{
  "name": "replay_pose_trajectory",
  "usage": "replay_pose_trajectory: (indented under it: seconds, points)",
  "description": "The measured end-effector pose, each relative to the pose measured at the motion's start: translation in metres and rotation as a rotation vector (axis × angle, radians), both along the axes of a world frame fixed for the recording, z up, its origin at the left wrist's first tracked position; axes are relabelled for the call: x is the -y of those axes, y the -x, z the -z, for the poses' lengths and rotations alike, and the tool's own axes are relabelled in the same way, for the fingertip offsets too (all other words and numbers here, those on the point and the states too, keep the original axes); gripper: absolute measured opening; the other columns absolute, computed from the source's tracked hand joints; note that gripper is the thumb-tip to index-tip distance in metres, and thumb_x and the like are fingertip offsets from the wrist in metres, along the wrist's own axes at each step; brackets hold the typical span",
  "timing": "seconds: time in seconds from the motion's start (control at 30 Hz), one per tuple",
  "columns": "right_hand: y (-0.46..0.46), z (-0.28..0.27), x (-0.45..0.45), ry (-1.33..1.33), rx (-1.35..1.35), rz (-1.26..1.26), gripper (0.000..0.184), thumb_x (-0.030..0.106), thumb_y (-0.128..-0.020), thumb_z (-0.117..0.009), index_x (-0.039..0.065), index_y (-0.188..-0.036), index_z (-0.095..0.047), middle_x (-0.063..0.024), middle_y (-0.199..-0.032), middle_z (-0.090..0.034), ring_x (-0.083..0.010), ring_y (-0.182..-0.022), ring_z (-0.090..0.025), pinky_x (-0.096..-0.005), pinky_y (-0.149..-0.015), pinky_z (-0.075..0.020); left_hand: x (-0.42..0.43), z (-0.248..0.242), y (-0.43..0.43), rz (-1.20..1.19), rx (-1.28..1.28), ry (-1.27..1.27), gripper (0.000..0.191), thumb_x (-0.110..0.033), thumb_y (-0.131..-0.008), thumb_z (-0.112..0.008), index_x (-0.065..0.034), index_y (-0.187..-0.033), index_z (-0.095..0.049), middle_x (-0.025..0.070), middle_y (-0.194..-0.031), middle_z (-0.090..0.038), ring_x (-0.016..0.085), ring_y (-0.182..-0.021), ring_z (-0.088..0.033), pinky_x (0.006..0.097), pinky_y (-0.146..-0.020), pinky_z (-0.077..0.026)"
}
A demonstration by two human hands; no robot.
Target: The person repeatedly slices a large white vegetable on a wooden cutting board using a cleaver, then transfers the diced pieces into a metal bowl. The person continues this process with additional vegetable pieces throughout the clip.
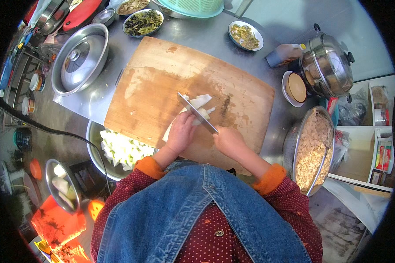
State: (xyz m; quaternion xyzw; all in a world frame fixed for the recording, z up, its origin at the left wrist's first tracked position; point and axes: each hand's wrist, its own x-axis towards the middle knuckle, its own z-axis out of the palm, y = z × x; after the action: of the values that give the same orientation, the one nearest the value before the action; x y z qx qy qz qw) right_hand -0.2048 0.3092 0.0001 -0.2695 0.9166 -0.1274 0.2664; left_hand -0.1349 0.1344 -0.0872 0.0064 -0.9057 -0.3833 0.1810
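My right hand (229, 140) grips the handle of a kitchen cleaver (202, 117), its blade standing edge-down across pale vegetable pieces. Just left of the blade, my left hand (181, 129) presses on a long, peeled white vegetable piece (167, 132), whose exact kind I cannot tell. Beyond the cleaver lies another pale strip (201, 100), with small cut bits (210, 110) to the right of the blade. All of this rests on a large wooden cutting board (151, 95) with damp patches. The fingertips of my left hand are partly hidden by the blade.
Below the board's left corner, a metal basin (92, 148) holds pale green-white chunks. A bowl of peeled pieces (49, 177) stands lower left. Right are a colander of brownish flakes (312, 148) and a steamer pot (330, 64). Dishes of food (143, 23) line the metal table's far side.
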Motion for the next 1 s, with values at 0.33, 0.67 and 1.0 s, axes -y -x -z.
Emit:
replay_pose_trajectory:
  seconds: [0.33, 0.67, 1.0]
  points:
    - [0.009, 0.039, 0.021, 0.141, -0.038, 0.077, 0.028, 0.026, -0.084, -0.060, -0.001, -0.089, -0.067, -0.0255, -0.081, -0.065, -0.0426, -0.081, -0.064, -0.0497, -0.072, -0.0509, 0.002, 0.002, -0.004, -0.008, -0.016, -0.012, 0.038, -0.005, -0.076, -0.068, 0.0004, -0.112, -0.057, 0.0179, -0.117, -0.054, 0.037, -0.106, -0.053, 0.0421, -0.092, -0.046]
    - [0.004, -0.024, -0.009, 0.062, 0.028, 0.011, 0.025, 0.024, -0.086, -0.058, 0.000, -0.089, -0.065, -0.0251, -0.080, -0.065, -0.0436, -0.077, -0.063, -0.0506, -0.070, -0.0499, 0.001, 0.005, -0.005, -0.046, -0.020, -0.017, 0.038, -0.003, -0.074, -0.068, -0.0005, -0.110, -0.057, 0.0172, -0.116, -0.054, 0.037, -0.105, -0.053, 0.0418, -0.092, -0.046]
    - [0.004, 0.048, 0.029, 0.063, -0.007, 0.047, 0.023, 0.022, -0.084, -0.059, 0.001, -0.086, -0.068, -0.0264, -0.084, -0.065, -0.0445, -0.083, -0.063, -0.0514, -0.072, -0.0499, 0.003, 0.003, -0.005, -0.037, -0.033, -0.021, 0.038, -0.003, -0.072, -0.068, -0.0007, -0.109, -0.057, 0.0159, -0.115, -0.055, 0.035, -0.104, -0.055, 0.0422, -0.090, -0.047]
